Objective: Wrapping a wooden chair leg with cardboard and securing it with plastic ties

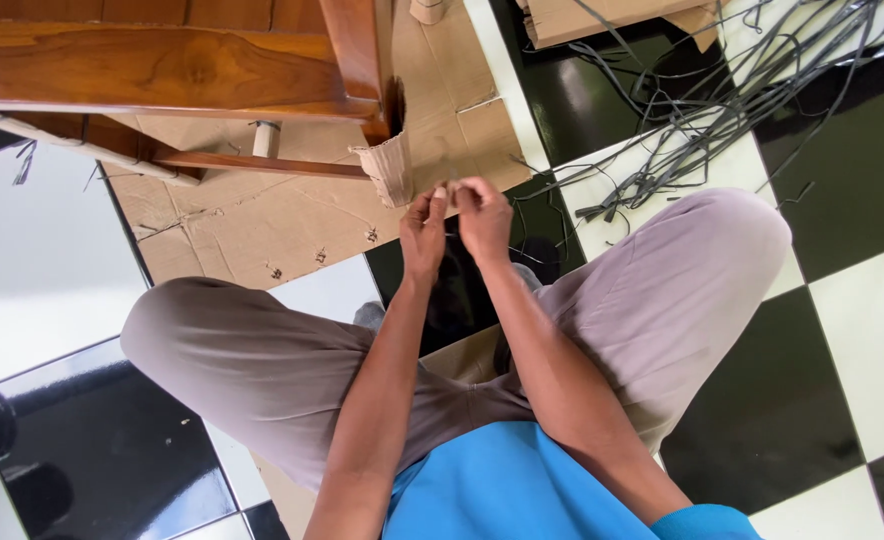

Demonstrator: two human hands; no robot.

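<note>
Person seated on the glossy black-and-white checkered tile floor (pixel 842 330), knees spread, in taupe trousers and a blue shirt; view looks straight down.

Both hands meet in front of the body, over the near edge of a flattened brown cardboard sheet (pixel 262 225). Left hand (pixel 424 232) and right hand (pixel 484 215) are both pinched shut, fingertips nearly touching each other. Between them sits something very small and pale (pixel 453 187) — too small to tell what it is, perhaps the end of a thin strip or a fastener. Each hand appears to grip a part of it with thumb and forefinger; the remaining fingers are curled in.

Just left of the hands, a torn curl of corrugated cardboard (pixel 392 168) wraps the foot of a polished reddish-brown wooden furniture leg (pixel 362 60), which belongs to a frame filling the far left of the view. A few small dark bits lie on the cardboard sheet, near the left knee.

Far right — a loose tangle of thin dark grey flat strips (pixel 702 110) spread across the tiles, well apart from the hands, some ends reaching toward the right knee.

Judgement on progress: the work looks to be at a fine fingertip stage, the small piece held but not set anywhere. The large heap of strips lying loose suggests much material remains unhandled; no finished portion is visible on the frame.
</note>
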